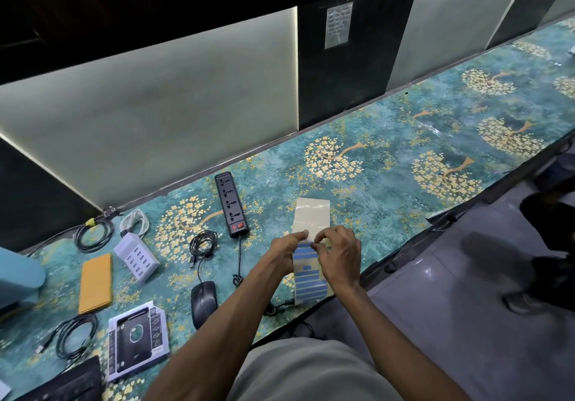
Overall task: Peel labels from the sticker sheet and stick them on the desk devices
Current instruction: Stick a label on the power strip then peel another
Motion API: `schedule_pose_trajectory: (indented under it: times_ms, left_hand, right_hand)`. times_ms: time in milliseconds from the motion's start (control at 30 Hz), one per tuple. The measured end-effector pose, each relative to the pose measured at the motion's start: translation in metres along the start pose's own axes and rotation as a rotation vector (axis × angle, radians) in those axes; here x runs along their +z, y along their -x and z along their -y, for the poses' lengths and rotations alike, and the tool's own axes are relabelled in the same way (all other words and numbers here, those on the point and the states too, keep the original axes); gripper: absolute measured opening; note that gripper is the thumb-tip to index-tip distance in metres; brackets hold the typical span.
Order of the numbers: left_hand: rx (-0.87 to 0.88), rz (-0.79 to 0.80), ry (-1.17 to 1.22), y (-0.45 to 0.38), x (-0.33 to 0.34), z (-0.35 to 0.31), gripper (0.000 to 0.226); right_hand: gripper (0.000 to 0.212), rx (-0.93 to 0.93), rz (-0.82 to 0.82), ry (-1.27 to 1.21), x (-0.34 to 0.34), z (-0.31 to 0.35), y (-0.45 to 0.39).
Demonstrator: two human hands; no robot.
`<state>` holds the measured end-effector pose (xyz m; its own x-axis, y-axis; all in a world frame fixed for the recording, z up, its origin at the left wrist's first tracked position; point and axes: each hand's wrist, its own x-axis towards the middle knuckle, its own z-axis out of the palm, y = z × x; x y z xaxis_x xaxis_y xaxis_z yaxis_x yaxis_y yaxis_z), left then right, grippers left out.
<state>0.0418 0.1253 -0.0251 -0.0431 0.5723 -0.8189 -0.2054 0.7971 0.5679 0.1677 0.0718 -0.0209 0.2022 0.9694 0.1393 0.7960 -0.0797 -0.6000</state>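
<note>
A long sticker sheet [311, 279] with blue label strips on beige backing lies near the desk's front edge, its far end [312, 214] bare of labels. My left hand [287, 250] pinches the sheet's left side near the middle. My right hand [337, 256] pinches at a blue label beside it, fingertips almost meeting the left thumb. On the desk to the left lie a black power strip [231, 203], a black mouse [203, 301], a white multi-port charger [137, 256], an orange power bank [95, 282] and a drive caddy in a clear pack [137, 337].
Coiled black cables [93, 234] [203, 243] [74, 337] and a white cable [134, 222] lie among the devices. A black keyboard corner [71, 382] shows at the bottom left. The teal patterned desk [404, 164] runs to the far right against a wall of panels. A person's feet [547, 245] stand right.
</note>
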Motion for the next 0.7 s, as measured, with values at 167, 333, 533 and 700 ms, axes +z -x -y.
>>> schedule_pose_trajectory:
  times_ms: [167,333,533,700]
  left_hand:
    - [0.192,-0.142,-0.145,-0.001,-0.009,0.016,0.039]
    - [0.269,-0.272,-0.145,0.006,-0.049,0.032,0.019]
    - [0.276,-0.458,-0.014,0.041,-0.121,0.038,0.016]
    - [0.212,-0.760,0.144,0.063,-0.206,0.065,0.022]
  right_hand:
    - [0.015,-0.001,0.045,-0.294,0.000,0.004,0.001]
    - [0.011,0.044,0.198,-0.445,0.026,0.026,0.009]
    - [0.009,-0.002,0.416,-0.449,0.073,0.070,0.028]
    - [0.009,-0.122,0.631,-0.464,0.113,0.139,0.061]
